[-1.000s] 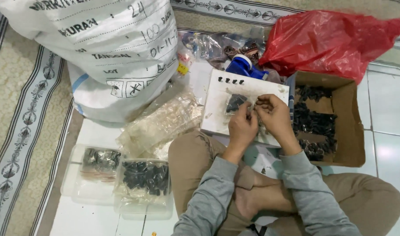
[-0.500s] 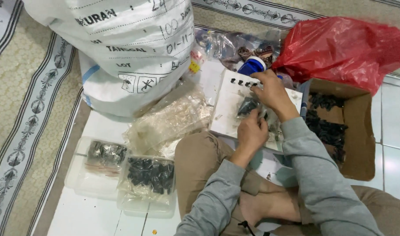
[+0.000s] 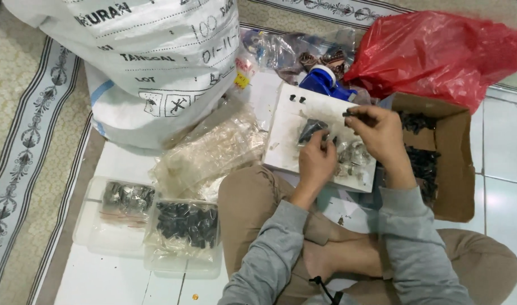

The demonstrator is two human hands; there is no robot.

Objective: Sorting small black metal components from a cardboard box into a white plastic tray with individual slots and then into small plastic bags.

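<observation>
Right hand (image 3: 382, 135) lifted, small dark part (image 3: 353, 114) lengthwise pointing left

Bare floor tiles (image 3: 504, 152) lie open to the right of the cardboard box (image 3: 456, 169), and bare white floor shows near the bottom left. Ahead, the big white sack (image 3: 151, 62) and red plastic bag (image 3: 439, 51) wall off the far side. To the left, crumpled clear bags (image 3: 213, 149) and two clear trays (image 3: 126, 223) crowd the approach to the white board (image 3: 287, 141).
</observation>
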